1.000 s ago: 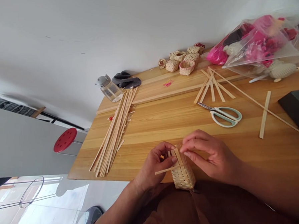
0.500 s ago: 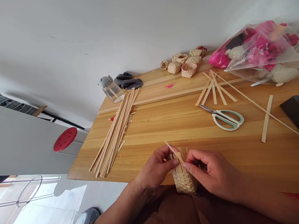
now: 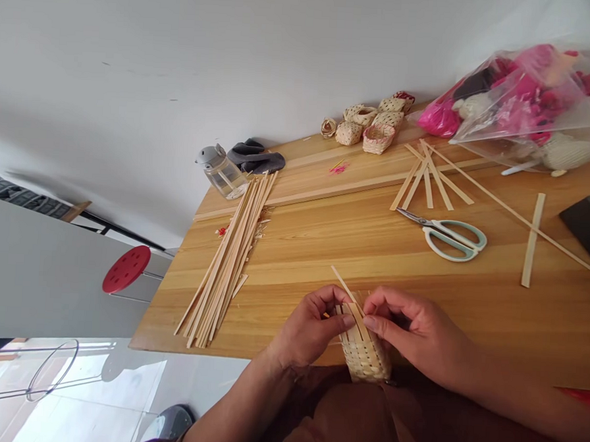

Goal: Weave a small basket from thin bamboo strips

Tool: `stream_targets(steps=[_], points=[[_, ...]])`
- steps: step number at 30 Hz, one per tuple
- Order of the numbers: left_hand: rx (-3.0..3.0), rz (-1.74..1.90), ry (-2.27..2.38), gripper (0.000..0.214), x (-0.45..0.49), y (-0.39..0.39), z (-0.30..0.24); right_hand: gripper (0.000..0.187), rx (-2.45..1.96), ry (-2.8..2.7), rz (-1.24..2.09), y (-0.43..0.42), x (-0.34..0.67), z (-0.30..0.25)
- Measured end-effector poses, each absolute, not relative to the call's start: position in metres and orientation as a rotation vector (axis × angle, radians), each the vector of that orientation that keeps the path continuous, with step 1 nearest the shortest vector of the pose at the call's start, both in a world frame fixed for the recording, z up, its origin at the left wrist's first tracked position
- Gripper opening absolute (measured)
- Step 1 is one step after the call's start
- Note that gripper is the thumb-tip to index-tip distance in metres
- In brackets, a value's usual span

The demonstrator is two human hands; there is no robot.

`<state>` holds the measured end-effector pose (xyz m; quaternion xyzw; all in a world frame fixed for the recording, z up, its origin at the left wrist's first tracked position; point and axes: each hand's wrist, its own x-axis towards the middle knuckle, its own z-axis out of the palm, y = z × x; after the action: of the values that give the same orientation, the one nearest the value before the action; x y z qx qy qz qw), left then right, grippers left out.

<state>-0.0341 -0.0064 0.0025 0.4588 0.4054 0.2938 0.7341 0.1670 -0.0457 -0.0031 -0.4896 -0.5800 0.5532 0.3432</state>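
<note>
A small half-woven basket of pale flat strips sits at the table's front edge, its unwoven strip ends pointing up. My left hand grips its left upper side, thumb on the front and fingers behind. On the other side my right hand pinches a thin strip at the basket's top, thumb and forefinger closed. This strip slants up to the left past my left fingertips. My right palm hides part of the basket's right side.
Scissors lie beyond my right hand, near several short strips. Long strips are bundled at left beside a bottle. Finished small baskets and a plastic bag stand by the wall. A red stool is at left.
The thin strip now slants more steeply, its free end higher and farther right. My right hand has shifted slightly; my left hand keeps its hold on the basket. The view has moved a little.
</note>
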Motion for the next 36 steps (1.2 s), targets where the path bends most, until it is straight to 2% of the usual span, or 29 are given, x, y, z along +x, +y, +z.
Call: stream_targets(steps=[7,16,21,25,31,36], points=[[0.958,0.621,0.859,0.048,-0.034,-0.007,0.003,0.024,-1.228,-1.351,1.614,-0.043,0.169,-0.010],[0.990,0.637,0.883,0.048,-0.035,-0.008,0.003,0.016,-1.236,-1.604,1.346,-0.037,0.176,-0.005],[0.975,0.647,0.862,0.048,-0.035,-0.010,-0.001,0.019,-1.236,-1.602,1.436,-0.034,0.177,-0.002],[1.087,0.683,0.885,0.040,-0.036,-0.010,-0.005,0.022,-1.279,-1.494,1.516,-0.033,0.175,-0.003],[1.210,0.760,0.949,0.031,-0.037,-0.015,-0.010,0.013,-1.342,-1.642,1.253,-0.038,0.179,-0.005],[1.278,0.768,0.932,0.022,-0.040,-0.018,-0.009,0.008,-1.262,-1.739,1.305,-0.049,0.185,-0.002]])
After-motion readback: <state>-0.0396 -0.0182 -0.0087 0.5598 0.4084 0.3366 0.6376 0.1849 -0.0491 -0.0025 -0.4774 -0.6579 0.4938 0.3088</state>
